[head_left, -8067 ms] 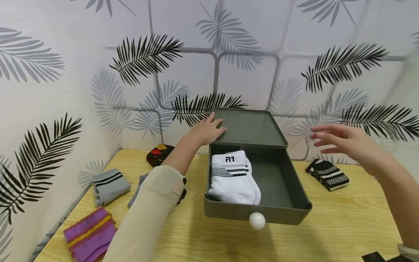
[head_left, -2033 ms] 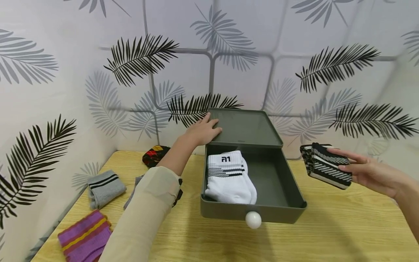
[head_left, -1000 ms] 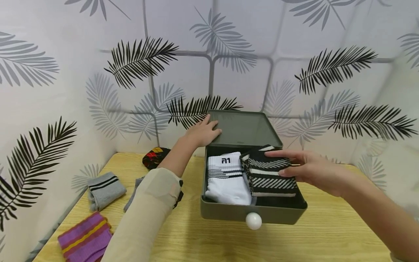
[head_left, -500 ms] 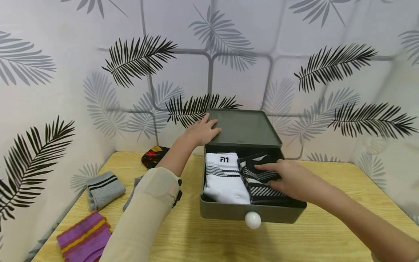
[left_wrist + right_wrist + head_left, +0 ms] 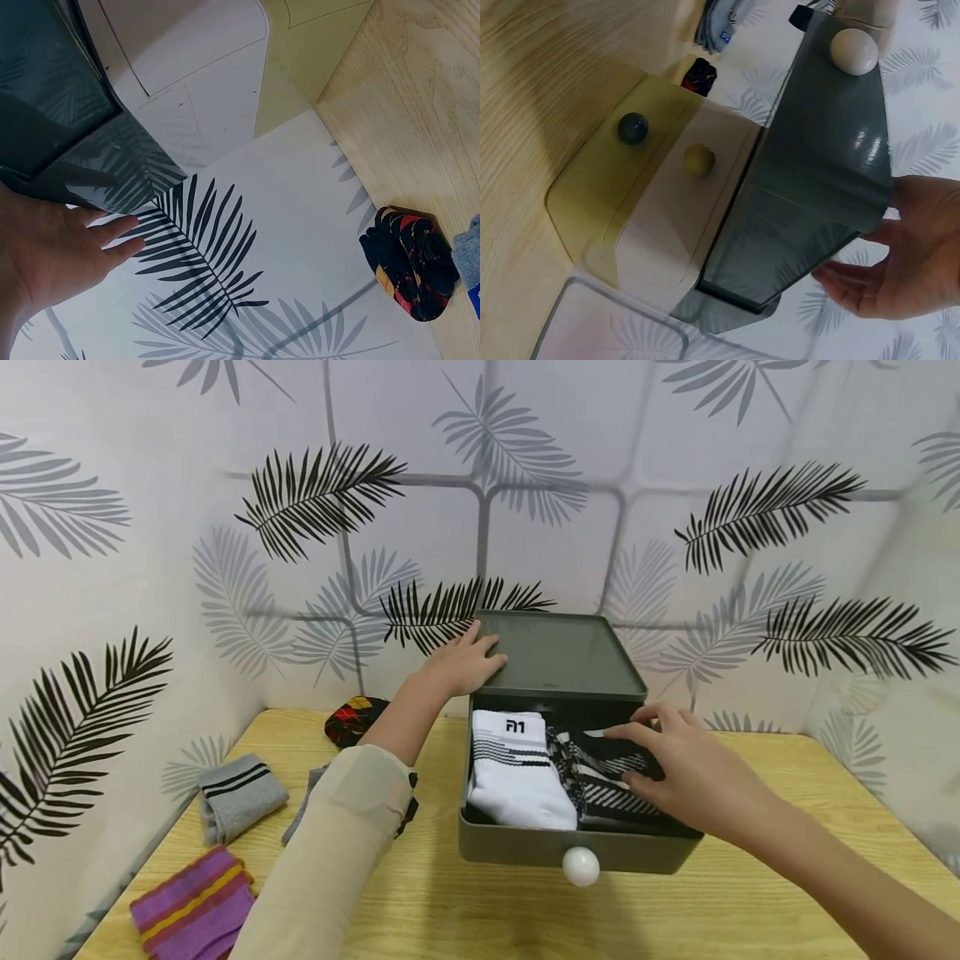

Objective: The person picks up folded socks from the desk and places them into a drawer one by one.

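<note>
The dark grey-green top drawer (image 5: pixel 517 845), with a white round knob (image 5: pixel 581 866), stands pulled out. White socks (image 5: pixel 517 777) fill its left half, and folded black-and-white patterned socks (image 5: pixel 611 797) lie at its right. My right hand (image 5: pixel 697 777) reaches over the drawer's right wall, thumb and index fingertip on the patterned socks, fingers loosely bent. Beside the drawer wall, that same right hand (image 5: pixel 915 262) shows in the right wrist view. My left hand (image 5: pixel 459 667) rests with spread fingers on the left edge of the cabinet top (image 5: pixel 562 647).
Left on the wooden table (image 5: pixel 795 860) lie grey socks (image 5: pixel 243 793), purple-and-yellow striped socks (image 5: pixel 197 902) and black-red-yellow socks (image 5: pixel 354 720); another grey pair is partly behind my left sleeve. Below are a pale drawer (image 5: pixel 679 202) and a yellow drawer (image 5: pixel 592 187). A leaf-print curtain stands behind.
My right hand picked the patterned socks off the table at the right, carried them left and lowered them into the drawer. Its fingers have since loosened and shifted slightly right. The left hand stayed put.
</note>
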A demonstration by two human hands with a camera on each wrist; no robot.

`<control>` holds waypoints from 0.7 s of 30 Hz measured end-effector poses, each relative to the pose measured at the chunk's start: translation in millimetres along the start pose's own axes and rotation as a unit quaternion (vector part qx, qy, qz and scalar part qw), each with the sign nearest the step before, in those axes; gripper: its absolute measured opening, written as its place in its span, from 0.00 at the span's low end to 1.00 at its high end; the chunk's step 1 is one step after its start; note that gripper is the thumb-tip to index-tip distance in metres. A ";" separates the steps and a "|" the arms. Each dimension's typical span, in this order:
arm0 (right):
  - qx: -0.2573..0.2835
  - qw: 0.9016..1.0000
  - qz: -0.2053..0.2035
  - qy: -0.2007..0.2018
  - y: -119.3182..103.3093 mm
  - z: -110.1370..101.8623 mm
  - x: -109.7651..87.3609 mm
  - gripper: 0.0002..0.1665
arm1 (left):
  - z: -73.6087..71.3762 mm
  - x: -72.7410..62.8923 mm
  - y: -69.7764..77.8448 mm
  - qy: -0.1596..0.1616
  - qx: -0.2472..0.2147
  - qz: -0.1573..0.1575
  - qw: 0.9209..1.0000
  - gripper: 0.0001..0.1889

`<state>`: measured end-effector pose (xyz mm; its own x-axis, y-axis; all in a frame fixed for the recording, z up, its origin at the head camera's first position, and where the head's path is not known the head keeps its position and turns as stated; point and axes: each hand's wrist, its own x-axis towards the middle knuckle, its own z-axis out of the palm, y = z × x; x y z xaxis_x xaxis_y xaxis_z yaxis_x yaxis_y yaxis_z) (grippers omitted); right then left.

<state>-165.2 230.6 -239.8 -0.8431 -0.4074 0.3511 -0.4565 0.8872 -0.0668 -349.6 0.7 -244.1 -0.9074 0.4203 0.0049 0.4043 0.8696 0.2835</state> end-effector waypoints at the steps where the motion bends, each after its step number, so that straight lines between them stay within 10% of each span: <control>1: 0.029 1.000 0.005 0.004 -1.6 -3.2 -3.0 0.24 | -0.2 -0.4 0.0 0.000 0.000 -0.001 1.000 0.29; 4: 0.162 0.987 -0.011 0.011 -7.7 -11.0 -13.0 0.19 | -0.4 -0.7 -0.3 -0.001 0.002 -0.001 1.000 0.29; 6: 0.291 0.956 -0.019 -0.035 -14.0 -14.5 -21.1 0.17 | -0.4 -0.6 -0.7 -0.001 0.004 0.000 1.000 0.29; 8: 0.435 0.892 -0.047 -0.111 -18.7 -11.6 -28.9 0.16 | -1.1 0.0 -0.8 0.000 0.007 0.001 1.000 0.29; 11: 0.598 0.759 -0.044 -0.255 -27.6 0.6 -41.2 0.18 | -1.7 0.2 -1.0 0.001 0.009 0.002 1.000 0.29; 13: 0.644 0.690 -0.051 -0.325 -34.2 14.0 -48.2 0.20 | -1.6 0.3 -1.1 0.001 0.009 0.002 1.000 0.29; 21: 0.741 0.510 0.124 -0.418 -49.9 55.5 -60.2 0.31 | 0.0 -0.5 -0.5 -0.001 0.005 0.003 1.000 0.29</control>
<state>-107.4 198.8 -309.4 -0.4714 -0.8223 -0.3189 0.5025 0.0467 -0.8633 -349.4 0.1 -244.3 -0.9048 0.4258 0.0047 0.4107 0.8699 0.2731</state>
